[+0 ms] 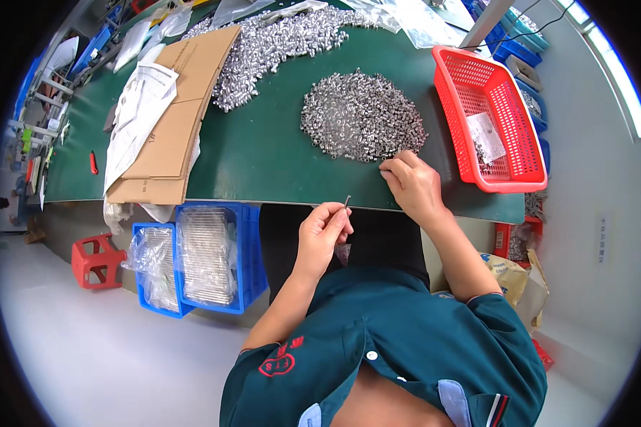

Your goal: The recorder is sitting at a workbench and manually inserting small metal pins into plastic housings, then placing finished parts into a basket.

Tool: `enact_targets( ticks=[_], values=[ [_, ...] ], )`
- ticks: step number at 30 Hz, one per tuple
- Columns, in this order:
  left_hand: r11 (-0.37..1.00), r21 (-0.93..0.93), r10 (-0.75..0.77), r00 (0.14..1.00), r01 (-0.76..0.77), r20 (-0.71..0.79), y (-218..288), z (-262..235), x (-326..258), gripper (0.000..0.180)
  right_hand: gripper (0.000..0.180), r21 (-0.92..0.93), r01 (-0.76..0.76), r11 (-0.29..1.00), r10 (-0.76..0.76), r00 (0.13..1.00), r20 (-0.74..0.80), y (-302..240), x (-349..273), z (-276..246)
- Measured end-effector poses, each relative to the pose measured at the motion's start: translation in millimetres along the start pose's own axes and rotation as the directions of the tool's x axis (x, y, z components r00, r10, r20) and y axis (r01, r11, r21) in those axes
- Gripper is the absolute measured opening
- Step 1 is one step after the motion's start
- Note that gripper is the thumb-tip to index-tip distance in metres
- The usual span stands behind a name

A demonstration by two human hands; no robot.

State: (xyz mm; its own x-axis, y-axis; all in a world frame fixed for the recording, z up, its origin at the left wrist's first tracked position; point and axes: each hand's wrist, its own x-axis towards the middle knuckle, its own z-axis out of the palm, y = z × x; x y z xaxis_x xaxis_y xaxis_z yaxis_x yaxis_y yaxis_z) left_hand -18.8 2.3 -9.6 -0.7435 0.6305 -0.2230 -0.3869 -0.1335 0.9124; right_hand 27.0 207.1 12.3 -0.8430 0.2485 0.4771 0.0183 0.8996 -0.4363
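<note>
My left hand is at the table's front edge, thumb and fingers pinched on a thin dark rod that points upward. Most of the rod is hidden in the fingers, so its exact kind does not show. On the green table lies a round heap of small silvery metal parts, short and ring-like. My right hand rests at the heap's near right edge. Its fingers are bent together, and whatever lies between them is too small to make out.
A red plastic basket with a paper label and a few parts stands at the right. Flattened cardboard and papers lie left. Behind is a larger metal-parts pile. Blue crates and a red stool stand below.
</note>
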Motion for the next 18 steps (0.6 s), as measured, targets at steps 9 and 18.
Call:
enact_targets(
  ticks=[9,18],
  values=[
    [0.991,0.132,0.003,1.000,-0.003,-0.001,-5,7,3,0.012,0.004,0.583,-0.621,0.523,0.356,0.781,0.513,-23,-2,-15],
    [0.978,0.200,0.049,0.999,-0.052,0.022,-3,13,0,0.010,0.007,0.726,-0.647,0.233,0.191,0.762,0.618,-18,-13,-13]
  ],
)
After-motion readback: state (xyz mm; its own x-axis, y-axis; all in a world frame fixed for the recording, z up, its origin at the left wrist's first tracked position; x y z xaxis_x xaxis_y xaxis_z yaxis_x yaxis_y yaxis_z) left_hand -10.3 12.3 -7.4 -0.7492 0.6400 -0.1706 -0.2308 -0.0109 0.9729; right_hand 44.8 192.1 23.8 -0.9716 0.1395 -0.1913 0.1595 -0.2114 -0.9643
